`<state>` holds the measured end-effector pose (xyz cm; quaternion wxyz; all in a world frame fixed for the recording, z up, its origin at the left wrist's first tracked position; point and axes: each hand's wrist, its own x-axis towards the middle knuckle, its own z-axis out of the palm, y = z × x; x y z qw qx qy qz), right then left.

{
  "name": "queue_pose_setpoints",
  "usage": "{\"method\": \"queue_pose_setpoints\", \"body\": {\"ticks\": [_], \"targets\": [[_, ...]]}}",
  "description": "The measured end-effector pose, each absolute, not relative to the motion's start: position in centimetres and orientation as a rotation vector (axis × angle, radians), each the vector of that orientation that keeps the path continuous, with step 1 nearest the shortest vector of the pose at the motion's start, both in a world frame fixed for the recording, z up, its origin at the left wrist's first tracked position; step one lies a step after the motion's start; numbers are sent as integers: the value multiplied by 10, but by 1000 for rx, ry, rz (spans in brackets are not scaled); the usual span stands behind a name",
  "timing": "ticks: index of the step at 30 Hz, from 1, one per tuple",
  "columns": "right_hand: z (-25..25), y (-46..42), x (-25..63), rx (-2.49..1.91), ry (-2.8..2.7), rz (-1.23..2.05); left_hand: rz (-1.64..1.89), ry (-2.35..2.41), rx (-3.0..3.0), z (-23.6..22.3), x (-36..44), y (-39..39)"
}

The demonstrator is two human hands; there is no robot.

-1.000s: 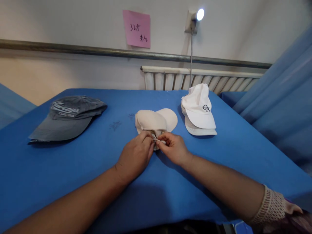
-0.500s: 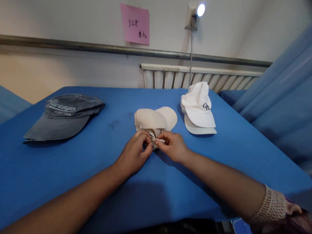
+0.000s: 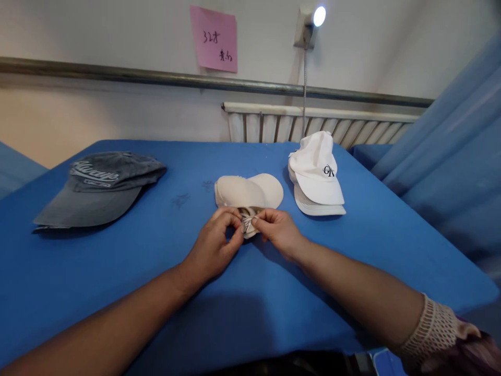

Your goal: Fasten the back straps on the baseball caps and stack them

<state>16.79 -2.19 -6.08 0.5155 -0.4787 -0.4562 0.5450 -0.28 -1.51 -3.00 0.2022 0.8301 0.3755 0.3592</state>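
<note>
At the centre of the frame, a beige baseball cap (image 3: 240,193) lay on a blue-covered table (image 3: 376,230), probably light, soft-crowned and best held by its back strap (image 3: 251,219), which my left hand (image 3: 213,244) and right hand (image 3: 282,233) pinched between thumb and fingers.

My two arms reach forward from the lower corners of my view and converge, so that my fingertips face each other, close together but apart. My left forearm (image 3: 136,309), bare, slants up to the right; my left hand (image 3: 213,240) is curled with its back upward, thumb and index finger bent toward each other in a pinch. My right forearm (image 3: 364,287), bare below a lacy cuff (image 3: 433,326), slants up to the left, and my right hand (image 3: 279,230) pinches with thumb and forefinger, the other fingers folded.
</note>
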Motion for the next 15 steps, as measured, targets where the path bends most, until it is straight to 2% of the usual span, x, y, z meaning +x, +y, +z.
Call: {"method": "queue_pose_setpoints", "body": {"ticks": [4,15], "targets": [[-59,-22,171,-1043,-1105,1367,1024,1093,2290,-28,-3,-16],[-61,-24,166,-1142,-1248,1183,980,1087,2181,-35,1,-14]]}}
